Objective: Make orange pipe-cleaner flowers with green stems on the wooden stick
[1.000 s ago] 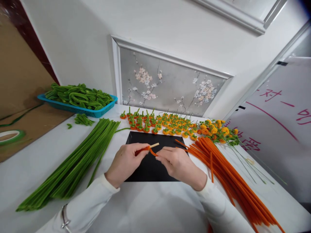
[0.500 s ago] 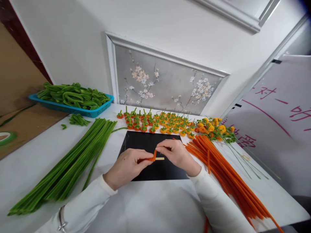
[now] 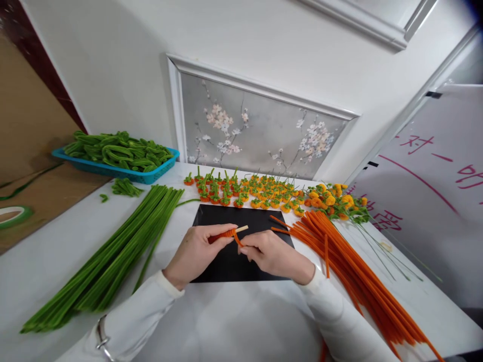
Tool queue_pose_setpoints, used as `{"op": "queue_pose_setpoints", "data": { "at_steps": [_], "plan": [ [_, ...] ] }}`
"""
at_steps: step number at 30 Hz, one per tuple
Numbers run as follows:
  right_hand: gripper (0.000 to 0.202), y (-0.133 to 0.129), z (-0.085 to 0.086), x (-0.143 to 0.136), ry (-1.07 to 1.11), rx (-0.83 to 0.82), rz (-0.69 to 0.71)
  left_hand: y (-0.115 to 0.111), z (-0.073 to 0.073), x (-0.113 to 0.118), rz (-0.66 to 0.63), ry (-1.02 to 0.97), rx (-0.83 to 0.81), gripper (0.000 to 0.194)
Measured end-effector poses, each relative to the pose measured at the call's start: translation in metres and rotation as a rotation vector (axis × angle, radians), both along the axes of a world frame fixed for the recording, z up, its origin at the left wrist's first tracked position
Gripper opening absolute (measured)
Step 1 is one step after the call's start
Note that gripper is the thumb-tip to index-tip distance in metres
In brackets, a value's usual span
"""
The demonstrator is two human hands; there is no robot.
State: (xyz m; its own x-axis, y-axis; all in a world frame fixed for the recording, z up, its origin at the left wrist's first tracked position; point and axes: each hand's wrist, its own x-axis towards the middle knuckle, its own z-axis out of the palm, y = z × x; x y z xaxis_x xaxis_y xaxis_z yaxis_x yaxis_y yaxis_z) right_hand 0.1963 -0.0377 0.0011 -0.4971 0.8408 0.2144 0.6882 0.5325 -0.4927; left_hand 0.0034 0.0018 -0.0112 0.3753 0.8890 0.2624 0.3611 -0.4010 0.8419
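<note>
My left hand (image 3: 196,250) pinches a thin wooden stick (image 3: 242,229) wrapped in tight coils of an orange pipe cleaner (image 3: 226,234). The stick's bare pale end points right and slightly up. My right hand (image 3: 273,251) is closed on the loose end of the same pipe cleaner, just below and right of the stick. Both hands are over a black mat (image 3: 241,271) on the white table. To the right lies a bundle of orange pipe cleaners (image 3: 354,271), a few tips reaching over the mat.
Green pipe cleaners (image 3: 109,256) lie bundled at left. Behind them stands a blue basket (image 3: 151,176) of bent green pieces, with short green bits (image 3: 126,187) nearby. Rows of small orange and yellow flowers (image 3: 245,191) stand behind the mat; stemmed flowers (image 3: 335,201) are piled at right.
My right hand has moved from above the stick to below it, bringing the orange strand down with it. The stick's bare end now tilts upward.
</note>
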Motion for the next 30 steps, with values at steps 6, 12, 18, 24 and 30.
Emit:
{"op": "queue_pose_setpoints", "data": {
  "at_steps": [6, 12, 18, 24, 30],
  "plan": [
    [0.018, -0.009, 0.004, -0.006, -0.247, 0.270, -0.093, -0.001, 0.001, -0.003, 0.029, 0.183, 0.146, 0.026],
    [0.020, -0.005, 0.005, -0.005, -0.204, 0.434, -0.159, -0.005, 0.006, -0.003, -0.058, 0.308, 0.194, 0.025],
    [0.018, 0.008, 0.004, 0.005, 0.258, 0.264, -0.112, -0.008, 0.006, 0.002, -0.166, 0.195, 0.061, 0.021],
    [0.017, 0.016, -0.005, 0.011, 0.285, 0.127, -0.106, -0.012, 0.009, 0.004, -0.144, 0.074, -0.047, 0.019],
    [0.026, 0.008, -0.005, 0.008, 0.150, 0.000, 0.000, -0.012, 0.012, 0.005, -0.085, -0.050, -0.075, 0.015]
  ]
}}
